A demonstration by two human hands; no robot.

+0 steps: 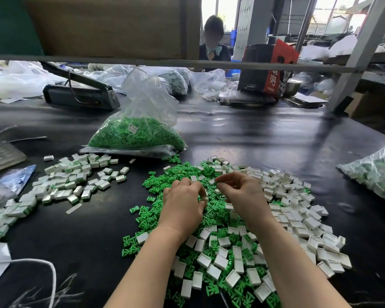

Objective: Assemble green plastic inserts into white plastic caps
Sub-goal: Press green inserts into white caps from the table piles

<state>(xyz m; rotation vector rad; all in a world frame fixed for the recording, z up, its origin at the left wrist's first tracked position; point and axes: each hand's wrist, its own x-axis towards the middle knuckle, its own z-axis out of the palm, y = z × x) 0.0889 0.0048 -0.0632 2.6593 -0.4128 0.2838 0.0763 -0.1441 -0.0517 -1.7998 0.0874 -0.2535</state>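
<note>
The right hand (240,192) pinches one white cap (212,181) at its fingertips, just above the big pile. The left hand (182,203) is beside it, fingers curled around something small and white (205,198) (too hidden to tell if a green piece is in there too). The two hands are close together, so I think a cap and an insert are about to be pushed into one.

Under the hands lies a heap of loose green inserts (182,172), and mixed into it and spread to the right are lots of empty caps (298,218). None of these look joined.

To the left, well apart from the heap, is a smaller spread of done pieces (71,183), white with green showing at the edges. So some work is finished, but I judge much more is left, since the loose pile looks bigger than the done one.

Behind the heap sits a clear bag (138,130) packed with more green inserts. Another bag (378,172) of white and green pieces lies at the far right edge. All of it rests on a dark shiny counter (265,134). A gray sealing machine (80,94) stands farther back on the left, and another person sits far behind.
</note>
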